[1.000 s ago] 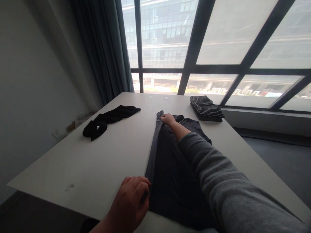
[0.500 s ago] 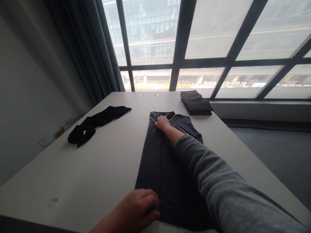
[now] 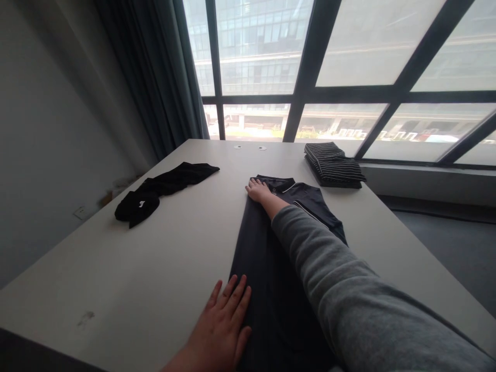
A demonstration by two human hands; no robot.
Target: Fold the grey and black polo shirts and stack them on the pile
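Both hands have gone from gripping to flat since 1 second ago: then the left hand was curled around the near edge of the dark polo shirt [image 3: 267,248], lifting a fold, and now that fold lies down along the shirt's left side.

From the head camera, the only view, the left hand [image 3: 225,323] lies palm down with fingers spread, partly on the near left edge of the shirt and partly on the white table [image 3: 163,258]. The right hand [image 3: 259,190], at the end of a grey sleeve [image 3: 349,289], reaches far out and presses flat with fingers extended just beside the collar [image 3: 279,183], pinching nothing. The shirt runs lengthwise down the middle of the table, collar away from the person.

It looks light, soft and limp, likely to sag and slide on the smooth top, so it is best taken at the folded edge, near the shoulder and near the hem together.

Well apart to the left lies a crumpled black garment [image 3: 163,188]; at the far right sits 1 folded striped garment [image 3: 334,165], below the window [image 3: 310,57].
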